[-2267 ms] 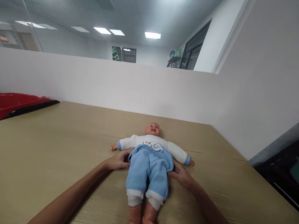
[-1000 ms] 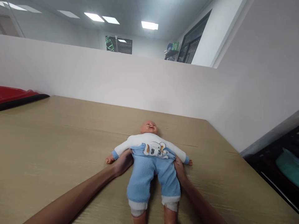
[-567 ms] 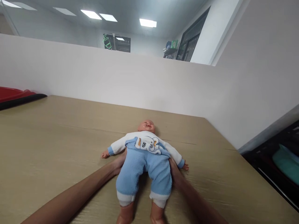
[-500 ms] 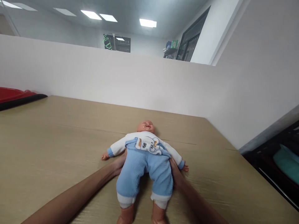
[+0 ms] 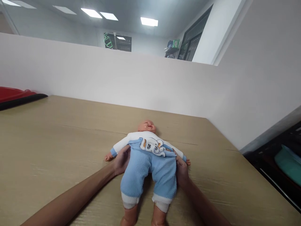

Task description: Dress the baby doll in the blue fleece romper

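While the baby doll (image 5: 146, 126) lies face-up on the tabletop (image 5: 70, 144), left hand (image 5: 121, 160) and right hand (image 5: 182, 171) grasp its blue trousers (image 5: 136, 171) at either hip, fingers partly hidden | step: apparently adjusting the waist | next: calls for an even two-sided hold

Tan tabletop (image 5: 58, 141) against a white wall (image 5: 117, 78); lit room visible above it.
Tabletop: wood-toned, thin dark lines across the surface, far edge along the wall. Upper background: grey-white ceiling (image 5: 131, 9) with several bright rectangular light panels (image 5: 149, 21); dark barred window (image 5: 123, 44) at the far end, green outline marks at its left; larger dark-framed window (image 5: 195, 37) on the right side, cluttered shelf (image 5: 172, 51) just beside it. Left edge: glossy red object (image 5: 11, 94), black rim (image 5: 23, 101) in front. Right edge: dark furniture (image 5: 263, 160), teal item (image 5: 288, 161) in it; details unclear.
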{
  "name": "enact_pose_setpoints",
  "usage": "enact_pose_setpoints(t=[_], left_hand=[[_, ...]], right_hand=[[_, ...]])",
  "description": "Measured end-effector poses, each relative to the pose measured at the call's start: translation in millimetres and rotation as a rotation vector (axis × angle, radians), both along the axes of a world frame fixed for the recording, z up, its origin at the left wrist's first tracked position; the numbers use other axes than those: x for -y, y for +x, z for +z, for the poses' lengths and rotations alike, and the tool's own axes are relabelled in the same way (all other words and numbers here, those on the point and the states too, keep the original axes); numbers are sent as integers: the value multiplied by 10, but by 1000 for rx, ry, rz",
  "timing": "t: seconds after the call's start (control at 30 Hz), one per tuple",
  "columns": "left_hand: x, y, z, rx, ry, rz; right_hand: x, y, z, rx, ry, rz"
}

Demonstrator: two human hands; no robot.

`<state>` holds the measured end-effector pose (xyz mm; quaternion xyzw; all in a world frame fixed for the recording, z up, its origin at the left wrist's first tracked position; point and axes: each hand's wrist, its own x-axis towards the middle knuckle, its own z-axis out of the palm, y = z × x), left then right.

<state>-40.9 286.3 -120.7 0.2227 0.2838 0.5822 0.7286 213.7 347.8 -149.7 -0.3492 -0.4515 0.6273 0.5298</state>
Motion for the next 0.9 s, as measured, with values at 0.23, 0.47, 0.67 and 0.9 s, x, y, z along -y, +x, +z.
enact_pose_setpoints(t=[0.23,0.47,0.67,0.9], left_hand=[[7,-223,-17,35,80,-64],[-30,-820,164,-461,196,-253],[-63,-811,204,-572,275,-130],[-188,-583,-31,-550,244,402]], right_hand=[[-19,59,102,64,2,65],[-80,41,327,233,50,167],[-278,-117,411,315,127,15],[-523,-489,613,580,274,-203]])
